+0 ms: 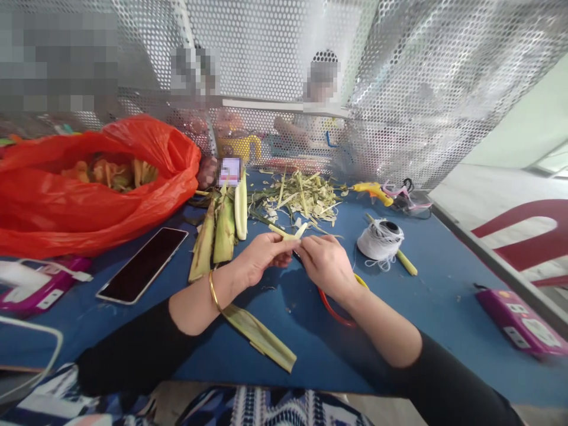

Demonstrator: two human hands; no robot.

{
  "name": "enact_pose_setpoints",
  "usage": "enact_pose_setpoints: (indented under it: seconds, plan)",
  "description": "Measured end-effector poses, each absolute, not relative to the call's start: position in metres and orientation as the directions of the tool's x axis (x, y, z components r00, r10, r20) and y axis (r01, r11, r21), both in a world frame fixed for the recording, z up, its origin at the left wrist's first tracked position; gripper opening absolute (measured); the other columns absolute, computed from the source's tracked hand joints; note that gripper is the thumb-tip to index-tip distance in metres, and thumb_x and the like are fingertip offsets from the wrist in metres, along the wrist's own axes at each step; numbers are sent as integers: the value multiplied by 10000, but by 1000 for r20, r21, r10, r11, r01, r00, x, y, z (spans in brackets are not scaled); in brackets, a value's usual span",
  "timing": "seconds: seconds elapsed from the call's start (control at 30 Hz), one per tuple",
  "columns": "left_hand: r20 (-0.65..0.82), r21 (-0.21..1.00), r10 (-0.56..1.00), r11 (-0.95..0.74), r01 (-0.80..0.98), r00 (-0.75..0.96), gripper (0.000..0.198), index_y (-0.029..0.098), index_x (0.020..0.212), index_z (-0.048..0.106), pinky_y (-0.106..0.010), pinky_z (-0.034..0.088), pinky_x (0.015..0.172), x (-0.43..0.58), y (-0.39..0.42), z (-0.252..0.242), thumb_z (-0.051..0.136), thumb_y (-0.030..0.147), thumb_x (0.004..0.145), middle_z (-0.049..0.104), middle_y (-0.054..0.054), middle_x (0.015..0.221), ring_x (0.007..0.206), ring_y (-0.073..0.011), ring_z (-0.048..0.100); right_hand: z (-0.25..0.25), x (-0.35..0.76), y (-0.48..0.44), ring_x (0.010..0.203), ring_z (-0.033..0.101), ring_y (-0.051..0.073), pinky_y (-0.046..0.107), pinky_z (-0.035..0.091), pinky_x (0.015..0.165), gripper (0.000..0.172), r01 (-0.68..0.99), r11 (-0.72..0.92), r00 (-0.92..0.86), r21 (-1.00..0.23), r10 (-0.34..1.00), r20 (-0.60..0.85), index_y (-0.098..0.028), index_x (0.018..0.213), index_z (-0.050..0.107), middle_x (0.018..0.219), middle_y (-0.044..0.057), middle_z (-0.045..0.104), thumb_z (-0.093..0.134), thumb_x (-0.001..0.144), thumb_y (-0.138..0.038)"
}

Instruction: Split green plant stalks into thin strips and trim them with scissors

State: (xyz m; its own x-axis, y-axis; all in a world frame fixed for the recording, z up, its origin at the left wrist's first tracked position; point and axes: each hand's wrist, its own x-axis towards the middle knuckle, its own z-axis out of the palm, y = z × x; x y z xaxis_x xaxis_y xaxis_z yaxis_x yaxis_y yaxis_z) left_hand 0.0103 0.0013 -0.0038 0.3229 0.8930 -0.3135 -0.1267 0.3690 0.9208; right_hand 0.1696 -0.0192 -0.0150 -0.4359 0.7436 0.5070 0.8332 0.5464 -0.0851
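My left hand (264, 257) and my right hand (326, 263) meet over the blue table (310, 343), both pinched on a thin pale-green leaf strip (290, 232) that pokes up between the fingertips. A red-and-yellow scissors handle (337, 310) shows under my right wrist; whether that hand grips it is hidden. A long folded leaf (260, 336) lies under my left forearm. A gold bangle sits on my left wrist.
Rolled green leaves (222, 228) and a heap of leaf scraps (302, 198) lie behind the hands. A red plastic bag (89, 189), a phone (144, 263), a white thread spool (380, 239), a yellow glue gun (375, 191) and purple devices (517, 319) surround them. People sit behind a perforated screen (421, 89).
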Motion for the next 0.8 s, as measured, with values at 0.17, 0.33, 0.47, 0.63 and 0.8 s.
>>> enact_pose_setpoints:
  seconds: [0.17,0.33,0.47,0.63,0.8]
  plan:
    - [-184,976,938,209,-55,292,400,154,576,530,-213,355,465,14,1,-12,796,451,608,524,42,490,442,-66,454,-11,166,-25,545,495,116,274,323,663,310,803,572,-434,-169,755,492,-186,635,525,579,-12,571,438,932,-184]
    - [-179,973,931,215,-81,317,394,143,584,573,-224,356,454,12,6,-10,813,455,572,522,35,485,423,-70,443,-3,164,-32,506,449,95,251,345,685,354,749,581,-378,-319,770,514,-197,552,413,505,-46,487,447,903,-163]
    - [-195,968,932,233,-93,306,375,132,607,602,-225,365,458,10,9,-8,820,434,564,528,29,497,428,-72,455,-1,163,-33,485,391,94,250,361,697,374,722,587,-375,-368,778,505,-202,544,356,490,-55,446,440,908,-188]
    - [-217,962,926,257,-93,307,360,137,591,587,-223,372,461,9,9,-8,826,403,557,524,33,494,430,-72,457,1,162,-34,506,380,96,275,367,721,348,680,609,-409,-409,778,477,-199,553,380,517,-43,450,413,899,-194]
    - [-263,944,907,312,-106,329,318,142,618,579,-209,377,484,5,12,-8,788,382,612,539,29,530,467,-70,485,-1,162,-27,506,442,112,283,386,625,382,578,250,-234,-777,963,136,-198,571,504,518,-21,488,448,876,-420]
